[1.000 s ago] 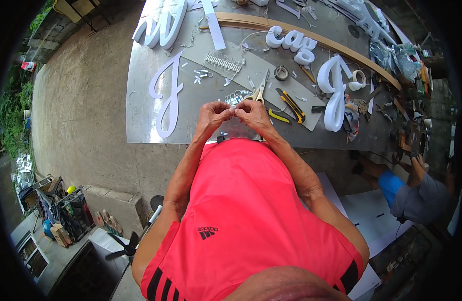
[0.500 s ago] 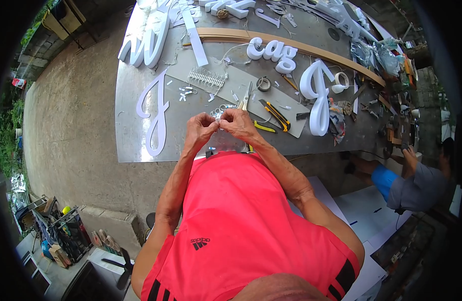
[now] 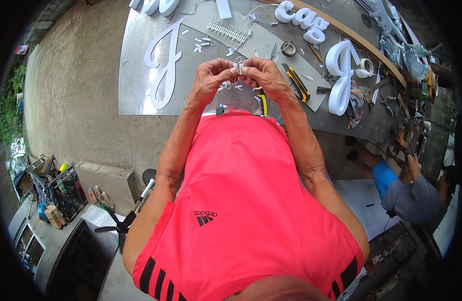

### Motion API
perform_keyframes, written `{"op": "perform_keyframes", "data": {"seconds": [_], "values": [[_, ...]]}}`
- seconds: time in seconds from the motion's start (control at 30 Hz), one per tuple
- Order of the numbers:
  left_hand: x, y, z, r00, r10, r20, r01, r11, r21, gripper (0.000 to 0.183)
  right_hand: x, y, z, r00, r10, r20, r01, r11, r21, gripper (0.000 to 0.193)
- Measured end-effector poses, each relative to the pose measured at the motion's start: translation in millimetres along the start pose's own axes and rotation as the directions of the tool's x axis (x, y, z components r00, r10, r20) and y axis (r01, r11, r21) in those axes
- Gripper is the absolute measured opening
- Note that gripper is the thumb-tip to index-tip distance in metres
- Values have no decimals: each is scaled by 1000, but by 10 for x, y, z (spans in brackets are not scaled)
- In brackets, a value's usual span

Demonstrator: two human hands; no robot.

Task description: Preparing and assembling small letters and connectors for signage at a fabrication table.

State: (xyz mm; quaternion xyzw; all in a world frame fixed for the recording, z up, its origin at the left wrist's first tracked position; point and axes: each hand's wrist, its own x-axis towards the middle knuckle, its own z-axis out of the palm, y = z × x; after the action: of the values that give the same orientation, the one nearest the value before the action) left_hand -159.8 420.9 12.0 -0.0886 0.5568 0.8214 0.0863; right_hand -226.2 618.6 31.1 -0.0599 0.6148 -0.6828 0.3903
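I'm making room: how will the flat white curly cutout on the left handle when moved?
The cutout looks thin, so it's probably light. Its slender curves may flex or snap. Lying flat, it would likely slide, not roll.

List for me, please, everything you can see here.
Metal table: 1, grey, front.
Board: 1, grey, on table.
Flat letter: 1, white, left.
Large raised letter: 1, white, right.
Small raised letters: several, white, upper right.
Row of wired pieces: 1, white, on board.
Tape rolls: 2, dark and whitish, right.
Box cutter: 1, yellow and black, right.
Tool handle: 1, yellow, near edge.
Wood strips: count unclear, brown, upper right.
Fan: 1, black, lower left.
Clutter: many, mixed, far right.
Other person: 1, grey top, blue shorts, right.
Held piece: 1, whitish, upper middle.
Shirt: 1, red, centre.
Left hand: 1, at held piece.
Right hand: 1, at held piece.
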Motion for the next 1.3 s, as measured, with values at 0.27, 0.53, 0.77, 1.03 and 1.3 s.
{"op": "perform_keyframes", "data": {"seconds": [0.27, 0.53, 0.77, 1.03, 1.3], "values": [[-56, -39, -215, 996, -87, -11, 88, 989, 121, 19, 18, 122, -39, 999, 27, -39, -34, 985, -171, 18], [88, -52, -686, 991, -35, -128, 64, 971, 228, 27, -44, 433, -275, 975, -32, -220, -10, 982, -187, 22], [127, 108, -700, 981, 25, -194, 12, 982, 186, 39, -77, 430, -180, 959, -79, -271, -1, 960, -282, 20], [51, 56, -403, 979, 19, -203, 17, 985, 172, 35, 2, 234, 255, 931, -365, 0, 313, 799, -513, 28], [29, 7, -242, 979, -9, -204, 47, 982, 182, 32, 52, 228, 330, 802, -592, 73, 505, 609, -611, 26]]}}
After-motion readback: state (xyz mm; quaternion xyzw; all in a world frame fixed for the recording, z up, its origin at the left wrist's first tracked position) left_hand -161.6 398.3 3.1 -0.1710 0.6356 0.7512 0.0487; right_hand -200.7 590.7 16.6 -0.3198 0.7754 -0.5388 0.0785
